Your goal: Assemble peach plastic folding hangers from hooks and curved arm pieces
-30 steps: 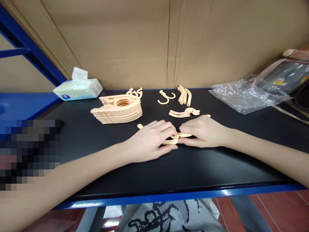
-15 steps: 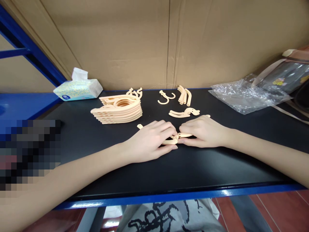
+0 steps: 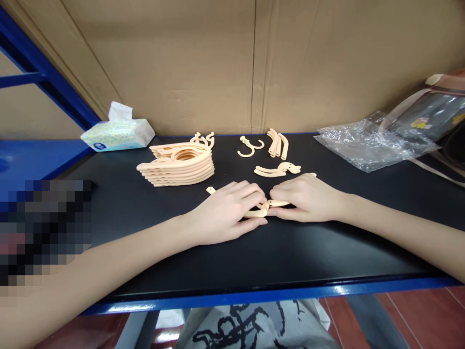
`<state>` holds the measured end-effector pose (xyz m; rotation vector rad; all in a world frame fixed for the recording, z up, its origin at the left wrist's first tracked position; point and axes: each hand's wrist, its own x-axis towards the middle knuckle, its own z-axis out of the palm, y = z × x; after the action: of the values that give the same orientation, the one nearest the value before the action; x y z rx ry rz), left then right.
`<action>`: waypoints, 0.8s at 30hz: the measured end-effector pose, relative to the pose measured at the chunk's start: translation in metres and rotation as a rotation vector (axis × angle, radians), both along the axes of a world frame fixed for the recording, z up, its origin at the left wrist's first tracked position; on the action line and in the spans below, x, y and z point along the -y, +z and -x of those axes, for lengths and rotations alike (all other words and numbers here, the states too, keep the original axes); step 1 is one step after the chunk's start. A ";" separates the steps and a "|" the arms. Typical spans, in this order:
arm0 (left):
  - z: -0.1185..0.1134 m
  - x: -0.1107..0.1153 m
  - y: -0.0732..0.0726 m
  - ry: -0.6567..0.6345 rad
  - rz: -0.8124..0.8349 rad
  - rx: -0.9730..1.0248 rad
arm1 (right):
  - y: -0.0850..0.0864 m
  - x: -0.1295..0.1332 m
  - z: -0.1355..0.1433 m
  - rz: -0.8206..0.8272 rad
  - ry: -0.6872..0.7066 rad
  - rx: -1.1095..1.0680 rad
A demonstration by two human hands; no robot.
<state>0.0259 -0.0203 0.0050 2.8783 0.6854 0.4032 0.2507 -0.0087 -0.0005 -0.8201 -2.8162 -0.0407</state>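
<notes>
Low over the black table, my left hand (image 3: 230, 211) is closed around cream plastic pieces (image 3: 257, 213), one end of which sticks out past its back edge. My right hand (image 3: 308, 198) is closed on a cream piece (image 3: 279, 203) that meets them at a joint between the hands. The palms hide most of these parts. Behind my right hand lie curved arms joined to a rounded head piece (image 3: 288, 167). Left of my hands stands a stack of cream hanger-like frames (image 3: 178, 167).
Cream hooks (image 3: 247, 145) and several curved bars (image 3: 278, 144) lie at the back, more hooks (image 3: 203, 140) behind the stack. A tissue pack (image 3: 118, 133) is back left; clear plastic wrap (image 3: 374, 140) and a bag (image 3: 428, 114) are right. The table's blue edge (image 3: 254, 296) runs in front.
</notes>
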 end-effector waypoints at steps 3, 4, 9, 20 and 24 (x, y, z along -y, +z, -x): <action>0.000 0.000 0.000 0.002 -0.002 -0.005 | 0.000 0.000 0.000 -0.002 0.000 -0.005; 0.000 0.000 0.000 0.001 -0.001 -0.007 | 0.000 0.000 0.000 -0.003 0.001 -0.005; 0.000 -0.001 0.000 -0.002 0.003 -0.002 | 0.000 0.000 0.000 0.004 -0.004 0.004; 0.001 -0.001 -0.001 -0.002 0.006 -0.007 | -0.001 0.000 -0.001 -0.003 -0.007 0.001; 0.000 0.000 0.000 0.000 0.005 -0.005 | -0.001 -0.001 -0.001 -0.005 -0.007 -0.004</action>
<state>0.0260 -0.0199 0.0047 2.8757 0.6866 0.3932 0.2518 -0.0082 -0.0015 -0.8274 -2.8080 -0.0474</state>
